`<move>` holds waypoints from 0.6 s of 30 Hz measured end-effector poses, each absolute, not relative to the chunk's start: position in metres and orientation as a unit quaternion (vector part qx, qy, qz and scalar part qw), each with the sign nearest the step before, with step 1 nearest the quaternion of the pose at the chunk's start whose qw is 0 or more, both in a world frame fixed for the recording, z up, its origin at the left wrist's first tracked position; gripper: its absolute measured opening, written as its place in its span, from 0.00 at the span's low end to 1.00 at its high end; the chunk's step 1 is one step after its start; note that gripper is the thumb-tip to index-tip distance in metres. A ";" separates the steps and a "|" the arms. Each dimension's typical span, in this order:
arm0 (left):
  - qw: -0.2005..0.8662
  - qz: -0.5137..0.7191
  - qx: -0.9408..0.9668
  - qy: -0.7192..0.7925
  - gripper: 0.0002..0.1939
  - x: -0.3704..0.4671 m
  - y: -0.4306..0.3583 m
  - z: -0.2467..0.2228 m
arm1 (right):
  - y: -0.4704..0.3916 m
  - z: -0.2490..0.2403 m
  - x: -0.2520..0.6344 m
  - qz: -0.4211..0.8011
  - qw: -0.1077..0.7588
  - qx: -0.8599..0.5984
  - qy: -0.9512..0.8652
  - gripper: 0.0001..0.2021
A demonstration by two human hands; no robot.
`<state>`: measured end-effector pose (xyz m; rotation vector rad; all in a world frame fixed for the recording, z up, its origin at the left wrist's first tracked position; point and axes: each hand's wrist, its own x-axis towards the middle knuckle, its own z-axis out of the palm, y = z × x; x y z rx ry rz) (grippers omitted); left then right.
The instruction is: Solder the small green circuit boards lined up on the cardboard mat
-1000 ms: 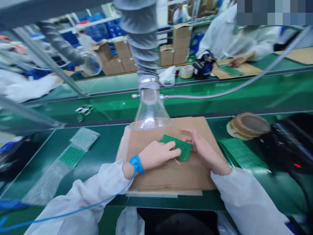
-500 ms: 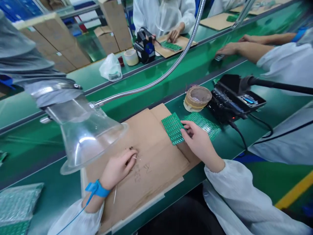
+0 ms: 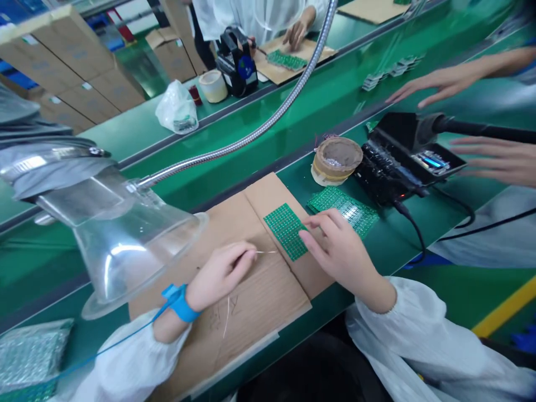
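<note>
My left hand (image 3: pixel 224 271), with a blue wrist strap (image 3: pixel 181 302), is closed on a thin, pale solder wire (image 3: pixel 266 252); its tip sticks out to the right and its tail trails below the palm. A green circuit board panel (image 3: pixel 286 231) lies on the cardboard (image 3: pixel 268 290). At the panel's right edge is my right hand (image 3: pixel 339 251), thumb and fingers apart; whether the fingertips still touch the edge is hard to tell. More green panels (image 3: pixel 347 209) lie stacked behind that hand on the green bench.
A clear fume hood (image 3: pixel 134 251) hangs at left, its metal hose (image 3: pixel 247 137) arching overhead. A tape roll (image 3: pixel 336 159) and a black device (image 3: pixel 397 167) stand at the back right. Bubble-wrapped boards (image 3: pixel 31 352) lie at left. A co-worker's hands (image 3: pixel 456 84) reach in from the right.
The panel has come down flat onto the cardboard and my right fingers have loosened from it. My left hand has moved right, toward the panel, with the wire. The co-worker's hands have spread apart.
</note>
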<state>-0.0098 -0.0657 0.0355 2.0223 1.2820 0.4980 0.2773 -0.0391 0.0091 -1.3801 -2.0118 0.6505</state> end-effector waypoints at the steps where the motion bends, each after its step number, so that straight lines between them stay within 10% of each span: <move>1: 0.343 0.193 0.787 0.475 0.15 0.003 -0.058 0.036 | -0.041 0.014 0.277 0.304 0.292 -0.490 -0.763 0.15; 18: 0.630 0.077 0.579 0.512 0.37 -0.012 -0.050 0.023 | 0.009 0.050 0.342 0.535 0.151 -0.245 -0.794 0.24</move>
